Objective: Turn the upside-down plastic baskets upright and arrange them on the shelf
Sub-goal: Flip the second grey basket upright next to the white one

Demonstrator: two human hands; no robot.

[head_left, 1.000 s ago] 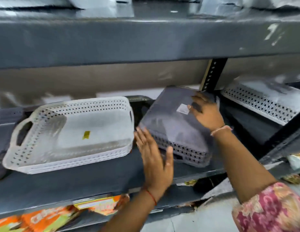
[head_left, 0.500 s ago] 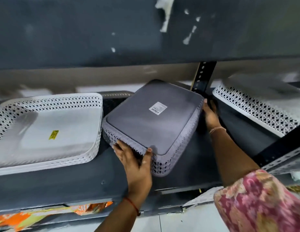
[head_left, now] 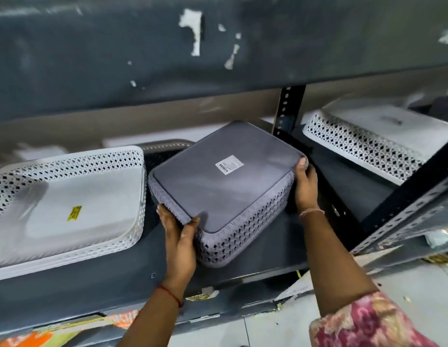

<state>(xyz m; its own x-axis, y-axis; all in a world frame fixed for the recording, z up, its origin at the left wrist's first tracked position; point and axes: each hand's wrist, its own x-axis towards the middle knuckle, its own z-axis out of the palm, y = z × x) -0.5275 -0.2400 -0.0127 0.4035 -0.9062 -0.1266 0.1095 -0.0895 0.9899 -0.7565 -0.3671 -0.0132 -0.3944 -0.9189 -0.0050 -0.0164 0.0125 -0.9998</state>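
On the middle shelf (head_left: 98, 279), the grey basket (head_left: 218, 186) sits upside down, its flat base facing up and carrying a white barcode label (head_left: 229, 164). Compared with one second ago, both hands have shifted from resting flat against the base to clasping opposite sides. The left hand (head_left: 179, 236) now grips the near left corner, thumb on the base edge and fingers under the rim. The right hand (head_left: 305, 184) clamps the far right side, thumb tip on the upper edge. The basket has also been drawn forward and appears tilted, with its near corner close to the shelf lip. Judgement: the grip is established and the inversion step is ready to begin; the basket is not yet upright.

Materials: the grey basket is moulded plastic, rectangular with rounded corners, a smooth matte base and walls perforated in a diamond lattice. Just beside it on the left, a white basket (head_left: 67, 204) of similar lattice stands upright, a yellow sticker (head_left: 74, 213) inside. Beyond the perforated steel upright (head_left: 285, 111), another white basket (head_left: 375, 141) lies inverted. Shelf paint is chipped.
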